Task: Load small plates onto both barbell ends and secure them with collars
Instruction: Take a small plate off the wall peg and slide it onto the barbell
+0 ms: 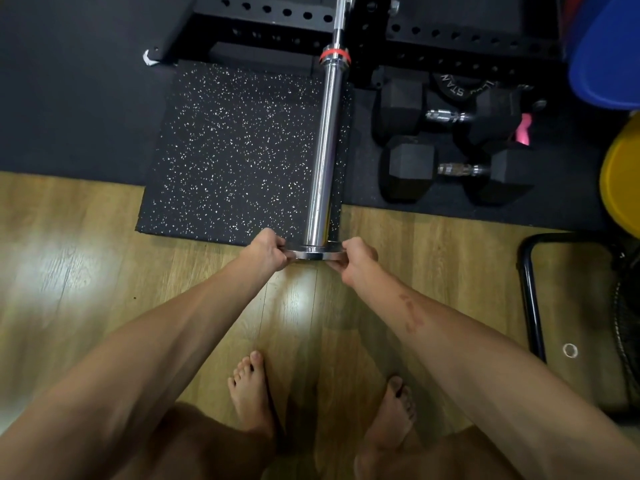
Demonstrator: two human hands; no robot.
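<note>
Blue plate (604, 53) & yellow plate (621, 174), both cut off by right edge.

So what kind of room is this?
Probably a home gym. A chrome barbell sticks out from a black rack, two black dumbbells lie on rubber mats, and both hands hold a small metal plate at the bar's end.

A speckled black rubber mat (239, 150) is laid partly over a wooden floor (69, 265). To its right, two black hex dumbbells (453, 169) are set side by side on dark matting, with a pink object (523, 129) just behind them. A black perforated rack frame (450, 36) is seen at the top, and blue (606, 50) and yellow (623, 174) rounded objects are cut off at the right edge.
</note>
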